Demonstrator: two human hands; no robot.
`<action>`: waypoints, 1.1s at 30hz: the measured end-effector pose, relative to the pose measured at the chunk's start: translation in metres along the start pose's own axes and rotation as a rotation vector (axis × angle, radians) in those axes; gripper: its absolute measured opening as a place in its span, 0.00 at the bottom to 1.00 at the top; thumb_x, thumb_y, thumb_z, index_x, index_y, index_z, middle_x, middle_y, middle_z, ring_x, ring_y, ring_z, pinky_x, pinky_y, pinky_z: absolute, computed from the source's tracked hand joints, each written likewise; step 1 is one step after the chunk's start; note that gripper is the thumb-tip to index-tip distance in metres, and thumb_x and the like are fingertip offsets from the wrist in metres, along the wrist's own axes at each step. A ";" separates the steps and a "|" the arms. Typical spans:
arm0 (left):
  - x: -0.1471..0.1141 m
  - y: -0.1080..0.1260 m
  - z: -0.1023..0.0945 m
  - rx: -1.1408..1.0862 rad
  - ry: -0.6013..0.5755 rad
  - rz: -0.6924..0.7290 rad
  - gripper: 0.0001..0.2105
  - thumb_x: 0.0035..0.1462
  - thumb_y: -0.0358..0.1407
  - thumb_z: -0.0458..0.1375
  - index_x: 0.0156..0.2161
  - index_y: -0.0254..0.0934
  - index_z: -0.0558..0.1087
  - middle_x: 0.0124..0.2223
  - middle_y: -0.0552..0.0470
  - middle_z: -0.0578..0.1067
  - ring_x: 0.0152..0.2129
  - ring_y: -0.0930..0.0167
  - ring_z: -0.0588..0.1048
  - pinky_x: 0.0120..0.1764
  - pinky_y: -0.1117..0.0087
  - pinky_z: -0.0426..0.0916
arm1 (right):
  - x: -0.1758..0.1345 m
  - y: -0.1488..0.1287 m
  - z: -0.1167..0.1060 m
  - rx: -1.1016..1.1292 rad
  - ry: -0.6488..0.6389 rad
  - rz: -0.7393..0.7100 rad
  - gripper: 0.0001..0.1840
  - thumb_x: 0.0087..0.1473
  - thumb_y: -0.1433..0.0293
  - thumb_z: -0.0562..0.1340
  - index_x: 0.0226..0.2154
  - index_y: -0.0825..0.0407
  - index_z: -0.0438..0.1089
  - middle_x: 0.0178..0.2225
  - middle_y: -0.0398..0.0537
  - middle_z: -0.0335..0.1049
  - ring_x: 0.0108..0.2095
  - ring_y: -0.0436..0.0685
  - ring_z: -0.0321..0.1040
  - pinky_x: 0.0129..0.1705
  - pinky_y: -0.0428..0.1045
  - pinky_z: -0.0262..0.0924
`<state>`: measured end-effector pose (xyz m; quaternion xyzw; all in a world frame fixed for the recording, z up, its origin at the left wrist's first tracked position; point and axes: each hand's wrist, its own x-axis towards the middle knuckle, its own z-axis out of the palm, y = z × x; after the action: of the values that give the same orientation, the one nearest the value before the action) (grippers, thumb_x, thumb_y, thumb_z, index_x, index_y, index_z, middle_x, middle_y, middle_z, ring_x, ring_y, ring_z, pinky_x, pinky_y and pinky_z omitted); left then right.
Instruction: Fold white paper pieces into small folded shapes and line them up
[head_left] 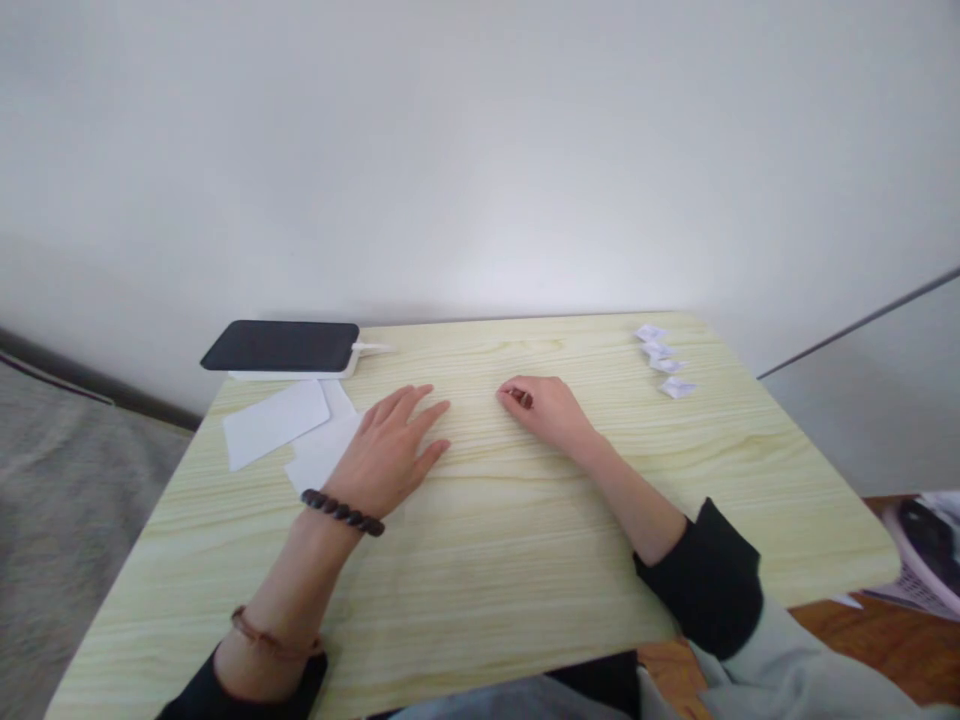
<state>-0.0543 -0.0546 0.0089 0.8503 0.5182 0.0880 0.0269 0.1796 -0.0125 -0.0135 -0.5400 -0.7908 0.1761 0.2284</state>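
Note:
My left hand (pixel 394 445) is open, its fingers spread and palm down, just above or on the light wood table. Its near edge overlaps the white paper sheets (pixel 276 423) at the left, partly hiding the lower ones. My right hand (pixel 551 408) rests on the table's middle with fingers curled and thumb against them. What it holds, if anything, is hidden inside the fingers. Beyond it at the far right, several small folded white paper pieces (pixel 679 387) sit in a row, apart from the hand.
At the back left, a black-screened phone (pixel 283 346) lies on a white box (pixel 300 375), with a white cable (pixel 373 348) at its right end. A white wall (pixel 480 170) rises behind the table (pixel 480 570). On the floor at right stands a pink basket (pixel 919 575).

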 end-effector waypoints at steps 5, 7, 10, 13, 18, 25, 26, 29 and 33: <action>-0.033 -0.059 -0.014 0.103 0.032 -0.443 0.33 0.56 0.54 0.48 0.61 0.34 0.58 0.61 0.38 0.59 0.57 0.52 0.59 0.56 0.50 0.57 | 0.013 -0.021 0.020 -0.067 0.004 -0.045 0.12 0.57 0.67 0.55 0.36 0.47 0.74 0.32 0.43 0.76 0.31 0.52 0.69 0.32 0.45 0.56; -0.042 -0.072 -0.010 0.110 -0.064 -0.515 0.36 0.56 0.55 0.46 0.62 0.29 0.54 0.62 0.35 0.56 0.59 0.51 0.56 0.57 0.51 0.55 | 0.015 -0.024 0.023 -0.059 -0.003 -0.071 0.12 0.57 0.67 0.55 0.37 0.47 0.74 0.32 0.42 0.76 0.31 0.52 0.69 0.32 0.45 0.56; -0.047 -0.072 -0.002 0.124 -0.079 -0.537 0.34 0.59 0.53 0.43 0.62 0.29 0.54 0.63 0.36 0.55 0.59 0.53 0.57 0.57 0.51 0.54 | 0.014 -0.022 0.024 -0.039 0.000 -0.064 0.11 0.57 0.67 0.55 0.36 0.47 0.74 0.30 0.42 0.75 0.29 0.51 0.68 0.32 0.45 0.56; -0.047 -0.068 -0.001 0.127 -0.020 -0.520 0.26 0.61 0.49 0.43 0.59 0.38 0.63 0.57 0.41 0.63 0.53 0.54 0.63 0.53 0.52 0.59 | 0.013 -0.021 0.024 -0.033 -0.004 -0.065 0.12 0.57 0.67 0.55 0.37 0.47 0.74 0.30 0.42 0.75 0.28 0.50 0.68 0.32 0.45 0.56; -0.053 -0.091 0.002 0.109 0.018 -0.492 0.26 0.63 0.45 0.39 0.60 0.35 0.60 0.63 0.39 0.59 0.61 0.55 0.54 0.58 0.51 0.52 | 0.011 -0.021 0.023 -0.023 -0.002 -0.084 0.12 0.57 0.67 0.55 0.37 0.48 0.74 0.29 0.42 0.75 0.28 0.51 0.67 0.32 0.46 0.56; -0.051 -0.099 -0.004 0.070 -0.031 -0.581 0.32 0.56 0.54 0.48 0.60 0.37 0.61 0.60 0.40 0.62 0.57 0.50 0.59 0.55 0.48 0.56 | 0.009 -0.022 0.022 -0.017 -0.010 -0.123 0.12 0.58 0.68 0.55 0.38 0.48 0.74 0.33 0.44 0.76 0.30 0.51 0.68 0.33 0.46 0.57; -0.049 -0.096 -0.006 0.073 -0.015 -0.618 0.32 0.54 0.55 0.49 0.58 0.38 0.63 0.58 0.39 0.64 0.55 0.49 0.60 0.53 0.47 0.58 | 0.009 -0.022 0.022 -0.017 -0.010 -0.123 0.12 0.58 0.68 0.55 0.38 0.48 0.74 0.34 0.44 0.76 0.30 0.51 0.69 0.33 0.46 0.58; -0.045 -0.088 -0.011 0.056 0.047 -0.659 0.29 0.52 0.56 0.53 0.53 0.39 0.68 0.53 0.39 0.66 0.53 0.48 0.61 0.51 0.46 0.58 | 0.009 -0.022 0.022 -0.024 -0.017 -0.121 0.12 0.58 0.67 0.54 0.38 0.48 0.73 0.34 0.44 0.76 0.30 0.51 0.69 0.33 0.46 0.57; -0.046 -0.088 -0.010 0.078 0.137 -0.608 0.25 0.52 0.54 0.55 0.50 0.41 0.69 0.50 0.40 0.67 0.51 0.50 0.62 0.52 0.46 0.57 | 0.008 -0.021 0.022 -0.025 -0.021 -0.114 0.12 0.58 0.67 0.54 0.38 0.48 0.73 0.33 0.43 0.75 0.30 0.52 0.68 0.33 0.46 0.56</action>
<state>-0.1539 -0.0548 0.0007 0.6488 0.7523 0.1133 -0.0158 0.1481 -0.0129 -0.0196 -0.4948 -0.8248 0.1583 0.2230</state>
